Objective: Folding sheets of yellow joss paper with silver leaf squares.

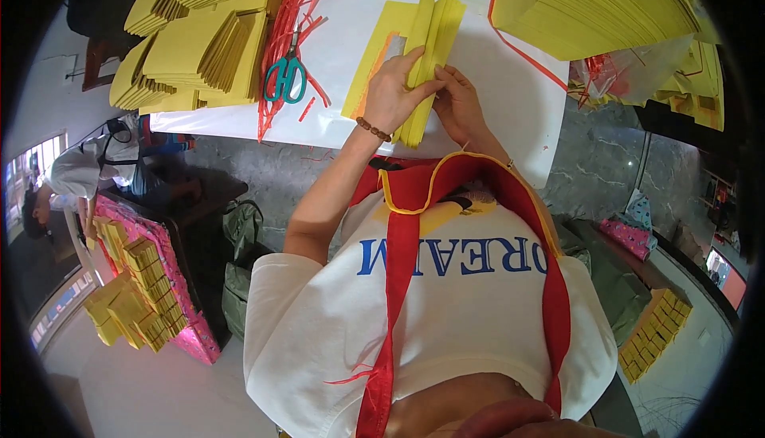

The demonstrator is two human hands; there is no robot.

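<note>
A yellow sheet of paper [430,36], partly folded lengthwise, lies over a flatter yellow sheet [390,20] with an orange strip and a silvery patch. My left hand [394,91], a brown bead bracelet at its wrist, presses on the folded paper, thumb and index finger gripping along the fold. On the other side my right hand [460,107] pinches the right edge of the same paper near my left thumb. Its fingertips are partly hidden by the paper. Left of the sheets are teal-handled scissors [285,80] on a bundle of red strips [280,28].
Stacks of folded yellow paper [191,48] fill the white table's [335,123] left side. A larger stack [594,4] and a clear plastic bag [629,72] stand at the right. Another person [96,159] is by a pink-covered table [199,334] with yellow bundles at far left.
</note>
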